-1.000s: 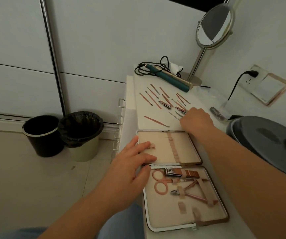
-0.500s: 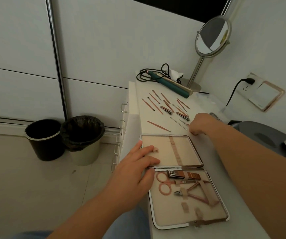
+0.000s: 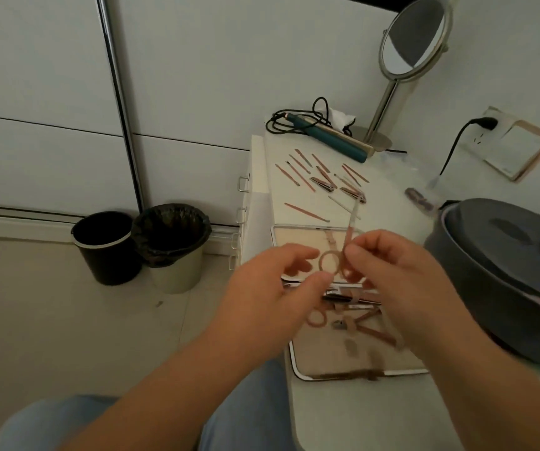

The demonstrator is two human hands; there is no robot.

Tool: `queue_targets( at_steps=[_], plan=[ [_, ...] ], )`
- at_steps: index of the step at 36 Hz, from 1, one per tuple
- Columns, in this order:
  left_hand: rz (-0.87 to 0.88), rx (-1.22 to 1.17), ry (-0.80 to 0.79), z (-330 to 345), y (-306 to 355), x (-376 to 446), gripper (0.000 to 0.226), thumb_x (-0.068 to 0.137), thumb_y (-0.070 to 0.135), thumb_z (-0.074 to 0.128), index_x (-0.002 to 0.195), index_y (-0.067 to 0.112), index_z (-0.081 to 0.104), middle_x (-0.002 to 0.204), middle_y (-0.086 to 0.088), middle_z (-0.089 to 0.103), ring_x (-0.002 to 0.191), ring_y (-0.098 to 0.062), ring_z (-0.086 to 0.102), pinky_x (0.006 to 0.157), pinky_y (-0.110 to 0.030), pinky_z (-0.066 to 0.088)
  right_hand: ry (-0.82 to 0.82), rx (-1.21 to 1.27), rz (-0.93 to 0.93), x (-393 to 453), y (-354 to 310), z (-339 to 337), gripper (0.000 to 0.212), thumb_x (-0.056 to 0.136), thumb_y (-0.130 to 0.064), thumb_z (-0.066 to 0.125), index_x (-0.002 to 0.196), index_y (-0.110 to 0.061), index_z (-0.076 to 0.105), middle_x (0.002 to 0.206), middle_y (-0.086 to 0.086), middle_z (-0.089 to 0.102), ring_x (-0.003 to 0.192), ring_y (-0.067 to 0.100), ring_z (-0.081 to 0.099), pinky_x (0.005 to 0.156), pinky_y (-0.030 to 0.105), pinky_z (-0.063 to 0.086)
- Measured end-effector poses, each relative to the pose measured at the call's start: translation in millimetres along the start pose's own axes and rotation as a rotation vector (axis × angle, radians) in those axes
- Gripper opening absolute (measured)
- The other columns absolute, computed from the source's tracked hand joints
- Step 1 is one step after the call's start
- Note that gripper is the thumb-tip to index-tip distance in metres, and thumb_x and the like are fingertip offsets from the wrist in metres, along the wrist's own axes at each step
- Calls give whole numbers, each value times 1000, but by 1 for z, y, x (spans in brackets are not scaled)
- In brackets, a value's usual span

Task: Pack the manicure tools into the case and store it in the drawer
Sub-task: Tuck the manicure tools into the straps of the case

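The picture is blurred around both hands, so the fine details there are hard to read. The right hand (image 3: 402, 281) holds small rose-gold scissors (image 3: 343, 255) in the air above the open case (image 3: 356, 362). Its grip seems closed on the right finger ring, but the exact fingers I cannot tell. The blades point up and away, toward the loose tools (image 3: 322, 182) lying in rows further back on the white desk (image 3: 389, 203).

The left hand (image 3: 272, 297) is just beside the left finger ring, with fingers half curled; if it touches the ring or only is near it I cannot tell.

The hands hide the hinge and a part of the case. In the near half a second pair of scissors (image 3: 317, 319), a nipper (image 3: 369, 330) and a clipper (image 3: 350, 296) sit under straps, partly covered. The drawer handles (image 3: 243, 183) show on the left side of the desk.
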State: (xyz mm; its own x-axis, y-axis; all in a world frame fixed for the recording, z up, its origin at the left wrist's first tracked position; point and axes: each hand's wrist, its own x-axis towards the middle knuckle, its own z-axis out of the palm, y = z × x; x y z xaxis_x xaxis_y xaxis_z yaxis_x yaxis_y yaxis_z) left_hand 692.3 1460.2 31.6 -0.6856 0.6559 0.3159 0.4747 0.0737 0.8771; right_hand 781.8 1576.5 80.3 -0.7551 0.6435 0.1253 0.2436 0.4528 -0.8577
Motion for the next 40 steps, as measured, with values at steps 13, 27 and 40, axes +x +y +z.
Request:
queue_targets(
  at_steps=[13,27,40],
  plan=[
    [-168,-385,-84,0,20,-18,15,81,4,60,71,13,67,53,3,65,50,-5,59,51,-14,47,-67,179,18,-32,15,3,6,81,-26,60,76,-25,65,71,-8,69,60,1,61,52,11,47],
    [-112,-138,-99,-12,27,-21,21,74,19,69,89,32,61,59,7,63,58,-10,58,62,-22,49,-61,202,67,-30,31,-18,17,78,-23,65,63,-17,67,44,-12,59,37,-5,47,41,6,38],
    [-45,308,-67,-10,29,-26,5,67,39,67,71,42,65,60,24,63,72,12,56,63,1,41,-72,-33,-19,-39,44,-35,12,78,-39,60,72,-29,66,60,-18,63,54,-11,54,42,5,39]
  ],
)
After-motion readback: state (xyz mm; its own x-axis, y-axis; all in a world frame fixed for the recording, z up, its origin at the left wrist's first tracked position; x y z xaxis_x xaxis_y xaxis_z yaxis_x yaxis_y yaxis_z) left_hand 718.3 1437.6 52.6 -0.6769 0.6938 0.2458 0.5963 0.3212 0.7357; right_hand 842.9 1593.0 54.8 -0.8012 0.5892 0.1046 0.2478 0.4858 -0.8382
